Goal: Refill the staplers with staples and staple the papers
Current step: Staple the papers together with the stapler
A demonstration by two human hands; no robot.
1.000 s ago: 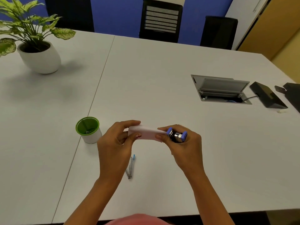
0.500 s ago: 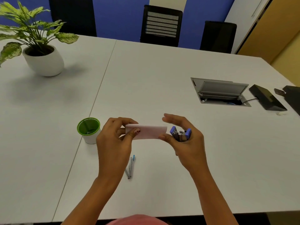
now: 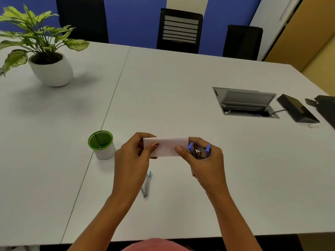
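Table (image 3: 181, 96): big, white and flat, under everything; a good spot to rest small things within reach.
Plant (image 3: 49, 69): green leaves in a round white pot, far off in the left corner, out of the way of the work.
Cable box (image 3: 244, 104): grey, lid tipped up, sunk into the table on the right, well apart from the hands.
Left hand (image 3: 132, 160): pinches the left end of the pink paper between thumb and fingers, up above the table, likely to keep it tight and level.
Right hand (image 3: 204, 163): curled round the blue stapler, thumb pressing on the right end of the paper; held so, at a guess, to keep paper and stapler close for the staple.
Green cup (image 3: 101, 145): white outside, green inside, upright near the left hand; something small at the bottom, too tiny to name; kept near for easy picking, maybe.
Pink paper (image 3: 168, 146): pale pink, long and narrow, flat and smooth, stretched between the two hands above the table; one sheet or more, cannot tell; staple in or not, cannot tell.
Metal piece (image 3: 146, 184): thin, shiny, blue tip, lying on the table just below the left hand; maybe a second stapler swung open, too small to be sure.
Blue stapler (image 3: 199, 152): little, blue at both ends, shiny metal in the middle, tucked in the right hand right beside the paper's right edge; mouth hidden by fingers, so no telling if the paper sits inside.
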